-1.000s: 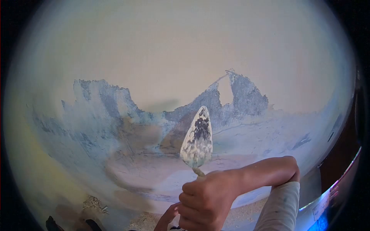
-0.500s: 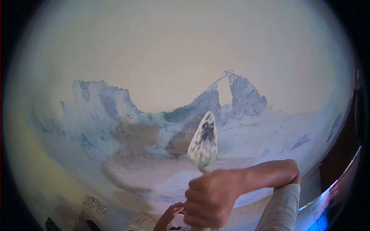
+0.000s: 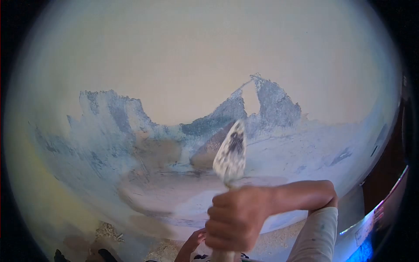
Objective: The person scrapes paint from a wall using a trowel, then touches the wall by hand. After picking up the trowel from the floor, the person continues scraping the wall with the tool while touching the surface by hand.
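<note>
While the fingers of my right hand (image 3: 238,216) are closed tightly round its handle (image 3: 222,256), the trowel (image 3: 232,153) stands in front of the wall (image 3: 196,56), above the wall's lower edge. Its long axis runs nearly upright, leaning a little to the right; the narrow tip points up, and the pale handle comes out below my fist. The blade turns one flat face to me, spotted white, with a dark patch down the upper half. It is slightly blurred, and I cannot tell whether it touches the wall. My left hand (image 3: 196,240) is low, just beside the right and partly behind it; its fingers look bent, but I cannot tell whether they pinch anything.

The wall is smooth cream along the top. Across its middle runs a rough grey-blue area with a jagged upper border that climbs into two peaks, the right one holding a cream sliver. Lower down it turns whitish blue, with brownish patches left of the blade. Grit lies on the floor (image 3: 279,242) along the wall's lower edge, and a small pile of rubble (image 3: 108,231) near that edge's left end. Beyond my pale, spotted sleeve (image 3: 316,236), a dark brown panel (image 3: 382,183) stands to the right, above something bright blue (image 3: 365,252).
</note>
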{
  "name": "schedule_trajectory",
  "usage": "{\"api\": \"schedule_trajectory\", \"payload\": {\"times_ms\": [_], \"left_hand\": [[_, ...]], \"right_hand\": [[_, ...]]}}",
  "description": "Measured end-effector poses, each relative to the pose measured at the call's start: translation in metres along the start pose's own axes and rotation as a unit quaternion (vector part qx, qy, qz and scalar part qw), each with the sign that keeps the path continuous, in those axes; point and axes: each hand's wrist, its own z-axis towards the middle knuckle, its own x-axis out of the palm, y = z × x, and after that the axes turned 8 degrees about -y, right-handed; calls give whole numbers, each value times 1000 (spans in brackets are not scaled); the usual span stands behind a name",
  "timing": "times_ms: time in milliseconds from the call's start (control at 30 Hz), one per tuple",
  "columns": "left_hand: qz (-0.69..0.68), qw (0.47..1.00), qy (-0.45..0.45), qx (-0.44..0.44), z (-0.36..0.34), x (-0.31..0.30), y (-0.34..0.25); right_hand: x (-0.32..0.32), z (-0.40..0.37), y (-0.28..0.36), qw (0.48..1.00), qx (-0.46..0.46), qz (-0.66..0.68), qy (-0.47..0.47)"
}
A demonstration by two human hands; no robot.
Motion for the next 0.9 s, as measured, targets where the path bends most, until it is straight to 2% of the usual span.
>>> {"api": "schedule_trajectory", "payload": {"times_ms": [67, 167, 200, 267, 400, 467, 500, 600, 667, 733, 767, 867, 900], "left_hand": [[9, 1000, 1, 18, 5, -3, 6], [-11, 1000, 27, -11, -8, 11, -30], [-10, 1000, 27, -13, -10, 12, -30], [-5, 1000, 24, -9, -6, 12, -30], [6, 1000, 18, -8, -4, 8, -22], [11, 1000, 15, -12, -7, 6, -14], [14, 1000, 14, -11, -4, 6, -13], [23, 1000, 13, -6, 4, 2, -9], [29, 999, 10, -11, 0, -1, -2], [34, 999, 8, -17, -6, -6, 3], [36, 999, 7, -14, -3, -6, 3], [-32, 999, 43, -7, -7, 14, -46], [-33, 998, 52, -24, -9, 14, -50]], "right_hand": [[2, 0, 12, 998, -16, 55, 15], [-2, -4, -8, 999, 11, 50, 4], [-3, -5, -14, 998, 35, 46, 3], [2, -1, 1, 1000, -1, 1, 0], [1, 0, 4, 999, -21, 35, 5], [-4, -5, -14, 998, 32, 56, 18], [6, -11, -4, 1000, 2, 25, 5], [7, -4, 17, 999, -9, 44, 19], [7, -6, 5, 998, -9, 59, -18], [-5, -6, -12, 999, 13, 18, 46], [2, -3, -3, 1000, -2, 20, -11], [-2, 3, 17, 998, -27, 25, 45], [1, 2, 8, 998, -2, 59, 25]]}}
